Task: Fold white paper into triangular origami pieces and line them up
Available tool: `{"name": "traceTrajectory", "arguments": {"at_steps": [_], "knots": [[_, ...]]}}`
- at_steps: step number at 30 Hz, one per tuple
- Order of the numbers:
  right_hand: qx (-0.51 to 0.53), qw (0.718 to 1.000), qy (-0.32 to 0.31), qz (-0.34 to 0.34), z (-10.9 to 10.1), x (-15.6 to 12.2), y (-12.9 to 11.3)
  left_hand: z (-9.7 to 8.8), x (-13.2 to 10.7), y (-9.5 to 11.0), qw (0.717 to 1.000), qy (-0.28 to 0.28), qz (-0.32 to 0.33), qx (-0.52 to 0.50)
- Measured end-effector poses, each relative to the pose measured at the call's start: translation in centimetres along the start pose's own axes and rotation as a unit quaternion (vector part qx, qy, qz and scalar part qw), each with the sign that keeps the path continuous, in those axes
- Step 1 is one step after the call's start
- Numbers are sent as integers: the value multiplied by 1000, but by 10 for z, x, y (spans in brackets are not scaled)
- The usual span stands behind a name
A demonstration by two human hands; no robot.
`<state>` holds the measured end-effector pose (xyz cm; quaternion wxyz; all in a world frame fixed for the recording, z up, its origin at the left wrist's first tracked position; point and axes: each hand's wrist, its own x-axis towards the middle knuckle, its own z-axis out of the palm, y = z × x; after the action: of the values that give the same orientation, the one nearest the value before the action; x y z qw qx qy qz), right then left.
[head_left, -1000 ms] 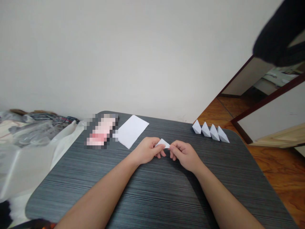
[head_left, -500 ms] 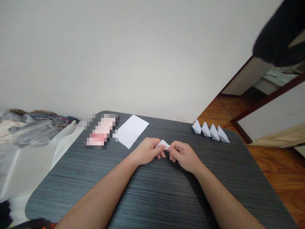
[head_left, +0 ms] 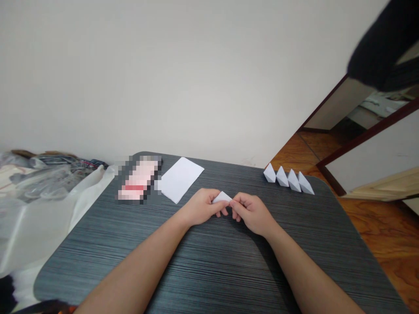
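A small folded piece of white paper (head_left: 221, 197) is pinched between the fingertips of my left hand (head_left: 200, 207) and my right hand (head_left: 252, 213), above the middle of the table. Its lower part is hidden by my fingers. To the left of my hands lies a flat rectangular sheet of white paper (head_left: 179, 179), which neither hand touches. Several folded white paper pyramids (head_left: 288, 179) stand in a row near the table's far right edge.
A pixelated pink-and-red item (head_left: 139, 179) lies at the far edge of the dark grey striped table (head_left: 203, 266). Plastic sheeting and cloth (head_left: 49, 183) pile up at the left. Wooden floor (head_left: 386, 231) and a doorway lie to the right; a dark blurred object (head_left: 379, 48) hangs at top right.
My fingers have shifted slightly on the folded paper, which stays between both hands. The sheet and the row of pyramids have not moved.
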<state>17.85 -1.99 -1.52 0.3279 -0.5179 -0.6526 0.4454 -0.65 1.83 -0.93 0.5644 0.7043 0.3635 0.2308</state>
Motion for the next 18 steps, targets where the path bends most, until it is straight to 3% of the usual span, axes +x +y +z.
{"name": "traceTrajectory", "arguments": {"at_steps": [18], "knots": [[-6, 1000, 4, -8, -3, 0, 3, -1, 0, 2, 1000, 14, 3, 7]]}}
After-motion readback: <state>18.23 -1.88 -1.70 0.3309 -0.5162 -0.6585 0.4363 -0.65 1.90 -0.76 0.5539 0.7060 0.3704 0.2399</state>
